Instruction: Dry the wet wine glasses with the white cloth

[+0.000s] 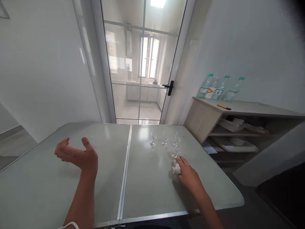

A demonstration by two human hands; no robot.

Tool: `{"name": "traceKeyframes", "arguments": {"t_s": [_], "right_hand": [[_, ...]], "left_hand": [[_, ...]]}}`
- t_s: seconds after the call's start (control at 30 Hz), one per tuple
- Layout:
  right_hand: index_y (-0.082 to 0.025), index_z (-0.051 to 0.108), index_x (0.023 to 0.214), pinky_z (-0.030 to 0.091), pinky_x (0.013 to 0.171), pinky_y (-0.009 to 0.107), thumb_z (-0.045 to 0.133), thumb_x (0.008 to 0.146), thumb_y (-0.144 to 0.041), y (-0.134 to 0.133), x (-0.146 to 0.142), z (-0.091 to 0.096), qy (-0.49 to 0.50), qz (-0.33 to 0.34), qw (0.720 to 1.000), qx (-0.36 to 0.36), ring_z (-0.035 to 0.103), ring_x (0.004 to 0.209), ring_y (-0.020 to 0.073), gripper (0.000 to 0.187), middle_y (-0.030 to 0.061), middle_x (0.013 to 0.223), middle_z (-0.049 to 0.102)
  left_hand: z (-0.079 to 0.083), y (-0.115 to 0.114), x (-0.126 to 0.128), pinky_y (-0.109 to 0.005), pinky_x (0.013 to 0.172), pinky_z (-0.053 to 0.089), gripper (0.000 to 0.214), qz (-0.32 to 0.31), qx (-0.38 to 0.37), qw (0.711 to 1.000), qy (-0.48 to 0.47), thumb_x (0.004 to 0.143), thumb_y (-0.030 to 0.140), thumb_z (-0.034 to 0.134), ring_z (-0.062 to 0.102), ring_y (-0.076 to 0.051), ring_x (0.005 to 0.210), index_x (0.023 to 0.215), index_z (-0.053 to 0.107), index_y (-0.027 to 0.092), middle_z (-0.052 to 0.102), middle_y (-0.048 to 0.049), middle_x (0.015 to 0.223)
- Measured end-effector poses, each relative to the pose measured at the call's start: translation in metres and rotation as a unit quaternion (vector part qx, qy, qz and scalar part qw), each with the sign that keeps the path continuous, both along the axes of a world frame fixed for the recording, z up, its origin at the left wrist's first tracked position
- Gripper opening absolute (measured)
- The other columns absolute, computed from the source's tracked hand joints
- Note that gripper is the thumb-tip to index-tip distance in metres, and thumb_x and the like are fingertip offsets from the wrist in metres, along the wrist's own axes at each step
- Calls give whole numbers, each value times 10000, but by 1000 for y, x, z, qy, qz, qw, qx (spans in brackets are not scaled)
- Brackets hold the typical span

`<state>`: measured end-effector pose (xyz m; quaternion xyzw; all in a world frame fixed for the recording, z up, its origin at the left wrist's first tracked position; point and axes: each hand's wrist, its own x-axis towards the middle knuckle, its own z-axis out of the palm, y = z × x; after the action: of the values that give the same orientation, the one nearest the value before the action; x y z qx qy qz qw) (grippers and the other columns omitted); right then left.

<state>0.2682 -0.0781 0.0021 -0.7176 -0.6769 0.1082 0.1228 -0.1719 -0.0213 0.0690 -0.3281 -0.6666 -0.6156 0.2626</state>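
Observation:
My left hand (77,156) is raised over the left half of the table (108,190). Its thumb stands apart from the curled fingers, and nothing shows between them. My right hand (188,175) reaches over the right half, gripping a crumpled white cloth (176,169) on the thumb side. Its fingertips are at a small clear stemmed glass (174,156); whether they touch it I cannot tell. Behind that one, more stemmed glasses stand upright in a row: a left one (152,143), a middle one (164,143) and a right one (175,143).
A metal-edged seam (125,171) divides the folding table. To the right, a wooden shelf unit (202,117) carries several plastic bottles (218,90) and a yellow-red pen (224,107); papers and boxes lie inside. Behind the table is a glass door (152,70) with a black handle (170,88).

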Motion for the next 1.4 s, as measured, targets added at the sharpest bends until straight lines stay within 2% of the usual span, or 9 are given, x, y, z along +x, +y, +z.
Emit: {"name": "traceKeyframes", "arguments": {"t_s": [0.27,0.4,0.5,0.7,0.83,1.03,1.2,1.3,1.4], "right_hand": [[-215,687,1213,510,764,316,702,789,-413,-37,10,-2,418,-8,901,111,653,972,272,468,82,1140,689],[-180,723,1099,499,656,302,621,859,-593,-47,1,5,639,-104,759,67,641,793,240,489,72,926,716],[-184,734,1006,493,616,297,751,763,-526,-47,-12,2,715,-147,683,20,634,719,227,421,45,814,709],[-195,725,972,445,615,259,879,590,-271,-44,-28,-16,767,-126,629,-30,597,682,179,419,6,782,683],[-174,721,788,440,645,272,818,696,-372,-49,-34,-15,792,-52,602,-89,589,719,194,239,39,781,672],[-126,781,720,475,767,371,442,864,-824,-50,-40,-11,747,21,640,-177,626,804,275,789,168,820,716],[-186,718,875,387,624,256,886,703,-462,-42,-50,-16,695,71,705,-121,548,636,157,366,1,678,636],[-235,630,1257,431,671,266,903,688,-356,-33,-58,-19,719,96,673,-143,620,706,178,643,21,828,721],[-199,664,1204,478,725,288,911,658,-320,-18,-61,-22,716,66,688,-98,676,798,210,611,68,928,758]], "left_hand": [[-20,9,-10,-653,1071,351,1028,17,-181,980,-87,720,525,789,357,-457,1400,1481,241,103,347,-285,1519],[-32,16,-17,-647,1000,437,979,13,-265,956,-125,744,519,783,487,-478,1302,1467,292,76,468,-299,1429],[-40,21,-24,-622,962,477,853,20,-294,947,-129,794,525,746,548,-486,1241,1409,391,54,528,-300,1374],[-53,30,-39,-560,932,506,649,-28,-302,943,-138,881,465,670,652,-433,1124,1366,426,111,659,-218,1270],[-63,38,-46,-544,926,498,825,-51,-306,939,-147,803,521,740,656,-441,1107,1407,359,107,669,-217,1273],[-70,48,-51,-448,895,508,588,-120,-239,954,-137,868,403,657,674,-342,1061,1343,439,132,690,-163,1186],[-59,49,-18,-355,810,541,599,-262,-138,953,-72,844,464,685,678,-218,881,1338,481,195,676,-87,1131],[-58,45,22,-342,810,544,550,-376,-120,919,-2,865,481,680,670,-210,902,1316,523,209,688,-61,1064],[-66,36,63,-342,811,538,519,-454,-131,880,50,902,463,665,669,-200,892,1343,527,227,698,-56,1069]]}}
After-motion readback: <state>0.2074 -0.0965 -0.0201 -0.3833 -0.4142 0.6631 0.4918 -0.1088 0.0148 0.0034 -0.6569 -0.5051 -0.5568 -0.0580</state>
